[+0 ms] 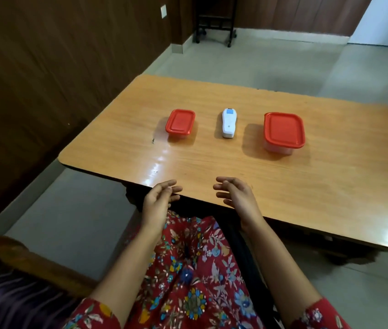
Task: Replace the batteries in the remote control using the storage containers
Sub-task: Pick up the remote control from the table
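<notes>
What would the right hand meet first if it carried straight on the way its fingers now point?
Probably the left hand: the right hand hovers open at the table's near edge, fingers aimed leftward across the gap. Nothing else sits between them, though depth is uncertain.

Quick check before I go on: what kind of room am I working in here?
Probably an office or meeting room, though I can't be sure: a long wooden table, dark wood-panelled walls, a pale tiled floor and a wheeled stand at the far wall.
</notes>
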